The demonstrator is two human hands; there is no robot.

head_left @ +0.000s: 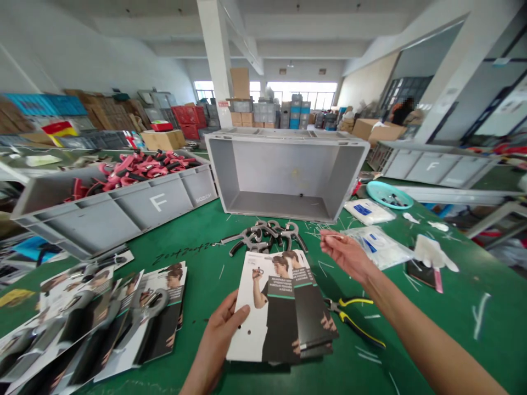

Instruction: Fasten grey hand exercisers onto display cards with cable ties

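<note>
My left hand [224,329] grips several printed cardboard cards [263,307] by their left edge, thumb on top. My right hand [348,255] is raised to the right of the cards, its fingertips pinched together; whatever is between them is too small to name. Grey hand grippers with black handles [267,236] lie in a pile just beyond the cards. Below my right wrist rest pliers with yellow-and-black handles [356,321]. Carded hand grippers [140,321] overlap at the left. Thin white strips [325,269] are scattered over the green table.
An open grey crate [288,206] stands on its side at the back. Left of it, a grey bin [123,214] holds red-and-black hand grippers. Plastic bags [381,247], a turquoise dish [389,195] and a white glove [432,252] lie to the right. A person [405,112] is far behind.
</note>
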